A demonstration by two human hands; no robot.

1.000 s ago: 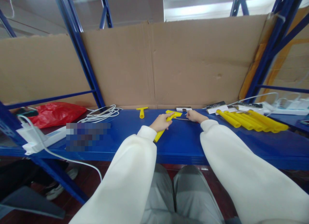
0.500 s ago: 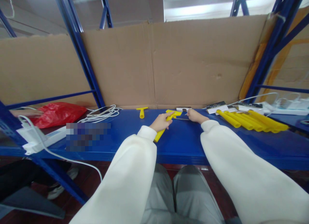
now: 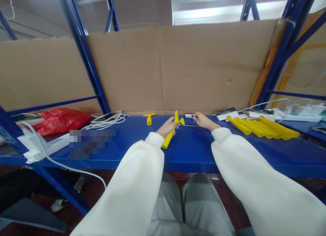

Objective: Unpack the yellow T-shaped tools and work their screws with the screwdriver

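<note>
In my left hand [image 3: 168, 126], fingers wrapped round it, is a yellow T-shaped plastic handle [image 3: 167, 141], tilted with its hollow end toward me. A small yellow piece [image 3: 182, 121] shows just right of its head; I cannot tell whether the two are joined. A thin metallic strip [image 3: 189, 125] lies between my hands. My right hand [image 3: 202, 121] is closed with its fingertips pinched beside a small black-and-white box [image 3: 189, 115]; what it pinches is too small to make out. Another yellow T-shaped piece [image 3: 149, 119] stands apart to the left.
Several yellow tubes [image 3: 262, 127] lie in a row at the right, by black-and-white boxes [image 3: 226, 114]. At the left are a red plastic bag [image 3: 63, 120], coiled white cable [image 3: 109, 120] and a power strip [image 3: 48, 148]. Cardboard [image 3: 163, 70] walls the back of the blue table [image 3: 142, 154].
The yellow handle has turned in my left hand, so its head now points up and away. My right hand has shifted slightly left and stays closed. At far left, another person's hand has left the red bag.
</note>
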